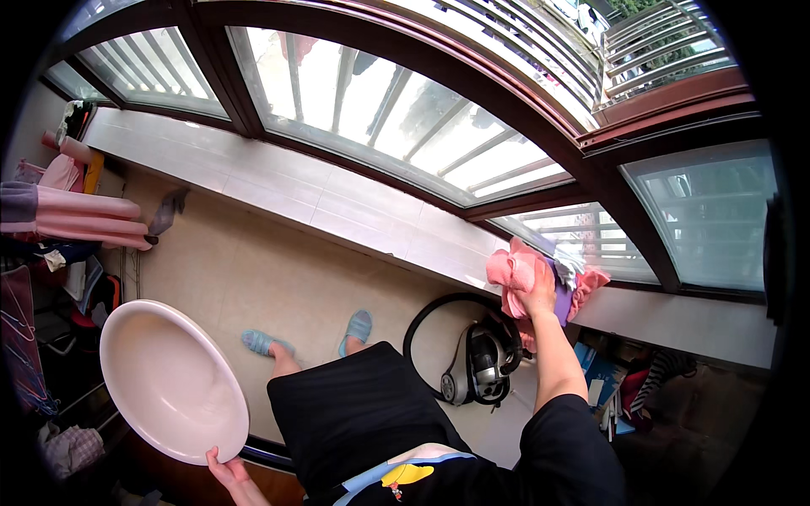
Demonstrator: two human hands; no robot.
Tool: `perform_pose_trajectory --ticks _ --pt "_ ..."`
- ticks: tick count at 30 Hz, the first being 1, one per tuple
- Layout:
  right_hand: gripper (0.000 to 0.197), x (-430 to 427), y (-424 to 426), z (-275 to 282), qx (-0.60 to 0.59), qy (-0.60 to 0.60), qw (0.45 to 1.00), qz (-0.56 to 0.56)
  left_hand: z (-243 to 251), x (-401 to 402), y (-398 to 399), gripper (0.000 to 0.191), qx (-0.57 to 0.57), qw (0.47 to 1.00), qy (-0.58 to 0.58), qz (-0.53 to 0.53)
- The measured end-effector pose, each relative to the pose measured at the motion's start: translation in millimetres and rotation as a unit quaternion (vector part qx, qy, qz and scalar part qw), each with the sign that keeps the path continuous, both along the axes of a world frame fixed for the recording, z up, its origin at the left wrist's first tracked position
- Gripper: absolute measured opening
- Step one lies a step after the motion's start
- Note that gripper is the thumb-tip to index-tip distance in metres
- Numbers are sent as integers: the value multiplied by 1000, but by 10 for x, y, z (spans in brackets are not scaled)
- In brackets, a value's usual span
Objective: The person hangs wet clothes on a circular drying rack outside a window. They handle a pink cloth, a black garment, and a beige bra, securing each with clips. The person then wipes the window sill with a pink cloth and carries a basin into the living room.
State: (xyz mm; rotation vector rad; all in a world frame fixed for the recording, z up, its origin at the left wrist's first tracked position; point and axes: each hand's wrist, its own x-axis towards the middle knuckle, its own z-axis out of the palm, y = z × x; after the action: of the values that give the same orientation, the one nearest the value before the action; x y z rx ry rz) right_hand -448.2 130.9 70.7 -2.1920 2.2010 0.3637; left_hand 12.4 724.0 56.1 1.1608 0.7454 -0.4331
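My left hand (pixel 226 469) grips the rim of a large, pale pink plastic basin (pixel 174 382). The basin is tilted, its hollow side facing me, and nothing lies in it. Over the window sill, my right hand (pixel 538 292) clasps a crumpled pink cloth (pixel 511 272). Beside that hand are something purple (pixel 563 297), white fabric (pixel 569 265) that looks like a glove, and more pink cloth (pixel 588 291). Whether the right hand holds these too is partly hidden.
A white tiled sill (pixel 304 190) runs below brown-framed windows (pixel 405 114) with metal bars. On the floor stands a canister vacuum cleaner (pixel 484 364) with a black hose. Clothes (pixel 88 218) hang at the left. Boxes and fabric (pixel 633 386) fill the space under the sill at right.
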Motion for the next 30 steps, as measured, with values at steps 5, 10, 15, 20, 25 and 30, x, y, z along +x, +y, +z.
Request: perform_pose_trajectory --ticks 5,10,15,20,25,30 --pt "101 -435 -99 552 -39 87 962 -256 326 -225 93 56 -7 1000 -21 -12" --pt "81 -903 237 -510 6 -286 958 -12 524 -260 69 52 -64 998 26 3" --pt "65 751 1806 -232 383 -217 879 184 576 -328 524 50 -101 994 12 32" --pt "60 1562 2830 -341 461 -158 831 269 707 -278 1270 50 -76 996 8 51" --pt "60 2236 2866 37 359 -203 865 285 597 -294 1881 49 -80 995 6 51" --pt "51 2788 2159 857 23 -380 905 191 587 -490 2561 41 -89 993 17 70"
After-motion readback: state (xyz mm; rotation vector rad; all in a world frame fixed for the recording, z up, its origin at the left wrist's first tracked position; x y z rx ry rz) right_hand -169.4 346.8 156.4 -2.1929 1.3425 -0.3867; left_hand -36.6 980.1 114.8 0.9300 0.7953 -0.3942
